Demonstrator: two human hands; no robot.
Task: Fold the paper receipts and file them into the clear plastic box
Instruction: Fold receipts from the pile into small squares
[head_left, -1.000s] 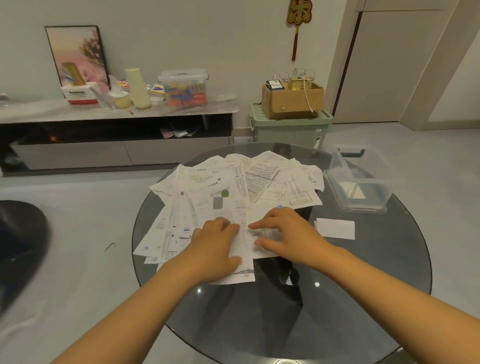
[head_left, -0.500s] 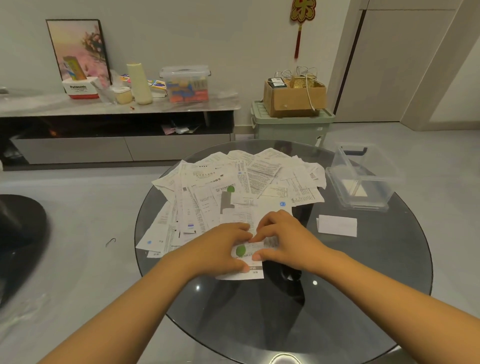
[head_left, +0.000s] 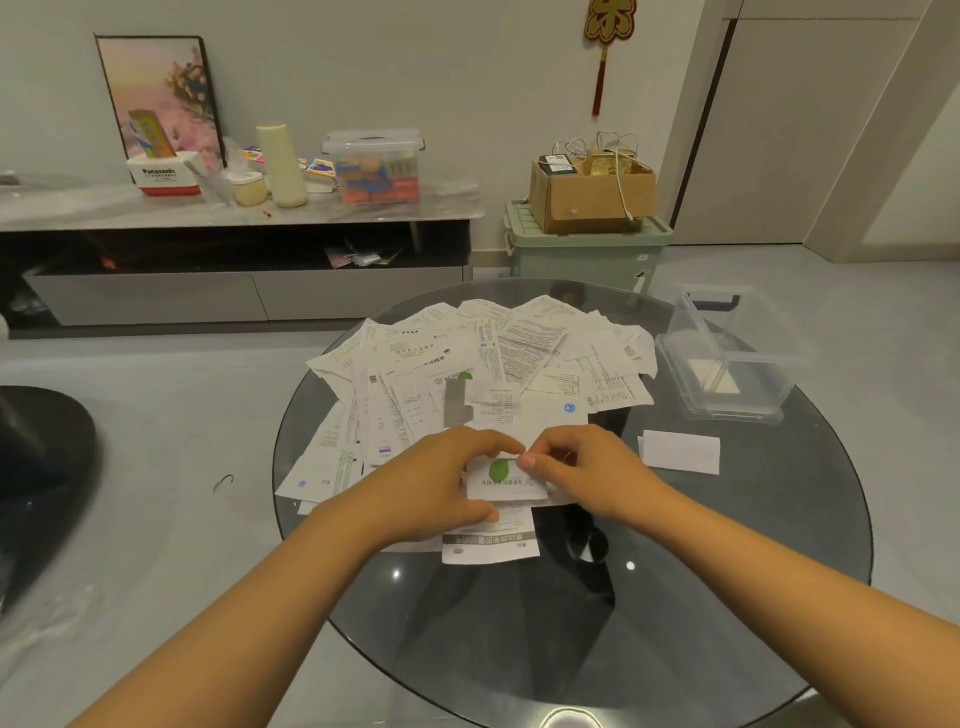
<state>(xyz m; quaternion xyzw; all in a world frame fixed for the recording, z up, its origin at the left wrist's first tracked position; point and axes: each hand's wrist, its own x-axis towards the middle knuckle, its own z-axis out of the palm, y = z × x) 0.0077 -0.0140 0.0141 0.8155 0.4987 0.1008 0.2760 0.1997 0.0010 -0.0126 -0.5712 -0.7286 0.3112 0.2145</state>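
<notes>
A loose pile of white paper receipts (head_left: 483, 364) covers the far half of the round dark glass table (head_left: 727, 597). At the pile's near edge lies a receipt with a green mark (head_left: 506, 480), partly folded over on itself. My left hand (head_left: 431, 488) pinches its left side and my right hand (head_left: 582, 467) pinches its upper right edge; both hold this same receipt. A clear plastic box (head_left: 727, 358) stands open at the table's right rim with something flat and pale inside. A folded white slip (head_left: 680, 452) lies between the box and my right hand.
Behind the table stand a green storage bin (head_left: 587, 249) with a cardboard box (head_left: 592, 197) on top, and a long low cabinet (head_left: 234, 270) holding a lidded plastic container and other items. A dark rounded object (head_left: 41, 467) sits at the left edge.
Both hands slid from pressing flat on the pile toward its near edge and took hold of the green-marked receipt, which now lies folded over between them.
</notes>
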